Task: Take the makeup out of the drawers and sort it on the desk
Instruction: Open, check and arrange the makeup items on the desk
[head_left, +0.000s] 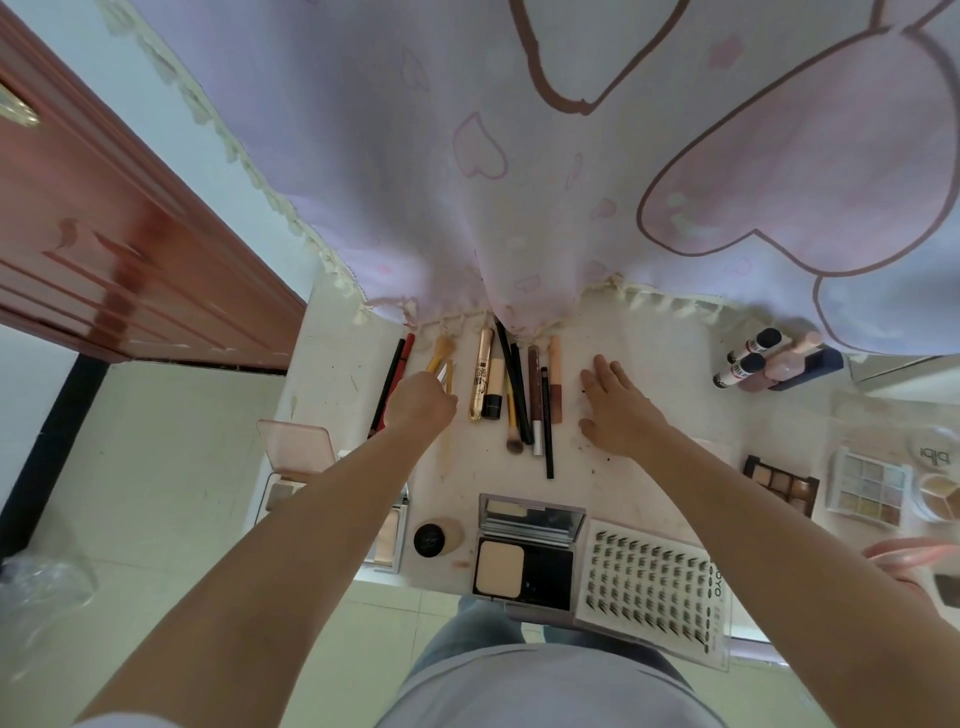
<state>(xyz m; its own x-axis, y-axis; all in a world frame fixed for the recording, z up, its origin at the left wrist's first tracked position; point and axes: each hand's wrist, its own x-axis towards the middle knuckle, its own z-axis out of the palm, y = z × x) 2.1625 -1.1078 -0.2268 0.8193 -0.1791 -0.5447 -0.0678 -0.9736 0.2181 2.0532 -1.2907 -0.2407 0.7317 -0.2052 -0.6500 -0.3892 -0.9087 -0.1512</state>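
On the white desk (670, 415) lies a row of slim makeup items: a black and a red pencil (393, 374), a gold mascara tube (480, 374), a concealer tube (493, 387), brushes and liners (537, 400). My left hand (421, 402) is curled over the yellow-handled brushes (442, 358) at the left of the row and pinches them. Beside the row on the right, my right hand (613, 402) lies flat on the desk with straight fingers. An open powder compact (524, 551) and a false-lash tray (654, 587) sit at the near edge.
A lilac cloth with hearts (519, 182) hangs over the desk's back. Small bottles in a dark holder (769, 361) stand at the right back, eyeshadow palettes (826, 480) at the right. A pink compact (298, 447) and a black-capped jar (434, 538) lie at the left. A wooden door (104, 234) stands left.
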